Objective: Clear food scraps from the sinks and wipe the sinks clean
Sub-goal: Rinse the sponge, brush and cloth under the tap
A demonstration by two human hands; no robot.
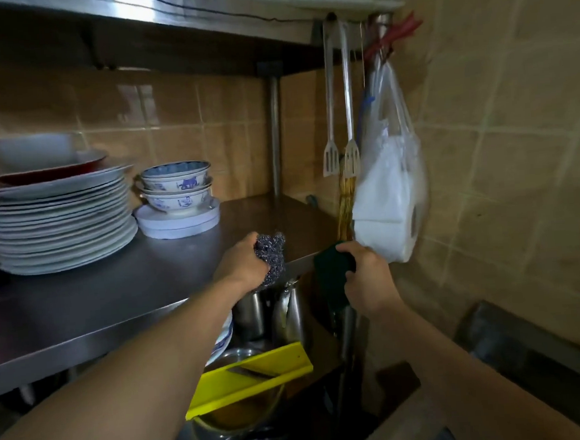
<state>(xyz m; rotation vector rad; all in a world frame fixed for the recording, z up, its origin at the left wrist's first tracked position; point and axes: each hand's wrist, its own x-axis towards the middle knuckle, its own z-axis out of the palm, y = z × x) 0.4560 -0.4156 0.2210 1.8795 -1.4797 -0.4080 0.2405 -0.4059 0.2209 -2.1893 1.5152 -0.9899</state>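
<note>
Left hand (242, 262): fingers are curled round a wad of steel wool (271, 255), which is gripped at the front edge of the steel shelf (92, 302); the wad is seen just above that edge.

Right hand (368, 276): fingers and thumb are closed on a dark green scouring pad (331, 268), held upright just beside the shelf's right front corner. The two hands are near each other but apart.

Shelf, top surface: a tall stack of white plates (59, 222) is set at the left; beside it, three blue-patterned bowls (176, 186) are nested on a short pile of small white plates (177, 219).

Hung from the upper shelf (152, 33), at the right: two slotted metal spatulas (341, 158) and a clear plastic bag (392, 185) in which white paper rolls are held. The bag is found just behind the right hand.

Below the shelf: two steel jugs (271, 310) and a yellow slicer (255, 377), laid tilted over a bowl.

Sink (531, 357): only a dark steel rim is shown at the lower right, well apart from both hands; its inside cannot be told.

Walls: tan tiles (516, 135).
</note>
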